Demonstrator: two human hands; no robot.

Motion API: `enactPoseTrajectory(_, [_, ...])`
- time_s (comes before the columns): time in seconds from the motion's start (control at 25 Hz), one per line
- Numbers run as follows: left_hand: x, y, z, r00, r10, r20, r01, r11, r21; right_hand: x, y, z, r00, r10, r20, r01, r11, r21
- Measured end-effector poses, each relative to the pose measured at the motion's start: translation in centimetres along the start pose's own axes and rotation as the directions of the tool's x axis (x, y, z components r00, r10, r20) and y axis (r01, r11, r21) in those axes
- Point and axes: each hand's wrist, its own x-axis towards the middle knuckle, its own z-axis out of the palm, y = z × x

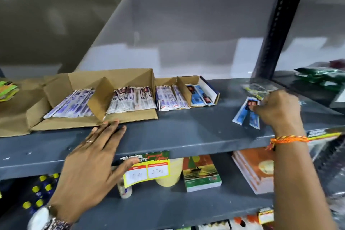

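Observation:
My right hand point(278, 110) pinches several flat blue packets point(244, 113) lying on the right part of the grey metal shelf point(186, 129). My left hand point(93, 157) lies flat with straight fingers on the shelf's front edge, fingertips just short of a wide cardboard box point(89, 119). That box holds purple and white packets point(72, 105). Beside it stands a smaller box point(209, 88) with more purple packets and matching blue packets point(198, 97).
Clear packets point(259, 89) lie behind my right hand. A black upright post point(274, 30) stands at the back right, with green bags point(323, 75) beyond it. A yellow price tag point(149, 171) hangs from the shelf edge. Books point(201, 173) and small bottles point(43, 190) fill the lower shelf.

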Motion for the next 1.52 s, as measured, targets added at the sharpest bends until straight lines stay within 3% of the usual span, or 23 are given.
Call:
enactPoseTrajectory(0.24, [-0.2,0.0,-0.2,1.0,-0.01,0.003,0.01,1.0,0.015,0.7,0.5,1.8,0.998,0.047,0.029,-0.048,0.998,0.034])
enactPoseTrajectory(0.64, [-0.2,0.6,-0.7,1.0,-0.011,-0.025,0.011,1.0,0.006,-1.1,-0.1,-0.6,0.995,0.083,0.061,-0.101,0.906,0.41])
enactPoseTrajectory(0.8, [0.0,1.0,-0.7,1.0,-0.02,-0.022,0.02,1.0,0.012,-2.3,-1.2,-1.6,0.999,0.043,-0.007,-0.028,0.746,0.665])
enactPoseTrajectory(0.88, [0.0,1.2,-0.6,0.999,-0.035,-0.022,0.035,0.999,0.017,-3.8,-3.0,-2.4,1.0,-0.012,-0.018,0.022,0.51,0.86])
enactPoseTrajectory(0.96, [0.2,1.4,-0.6,0.998,-0.049,-0.035,0.05,0.999,0.009,-5.7,-4.8,-2.9,0.992,-0.113,0.05,-0.022,0.237,0.971])
enactPoseTrajectory(1.04, [0.7,1.8,-0.9,0.998,-0.046,-0.046,0.046,0.999,0.01,-7.6,-6.5,-2.9,0.969,-0.224,0.106,-0.086,0.099,0.991])
enactPoseTrajectory(1.28, [3.1,3.6,-1.2,0.999,0.039,-0.029,-0.039,0.999,-0.02,-11.7,-9.8,-3.2,0.909,-0.396,0.13,-0.112,0.069,0.991])
enactPoseTrajectory(1.52, [4.0,4.4,-0.7,0.997,0.075,-0.025,-0.077,0.995,-0.07,-13.3,-10.2,-3.7,0.888,-0.435,0.15,-0.129,0.077,0.989])
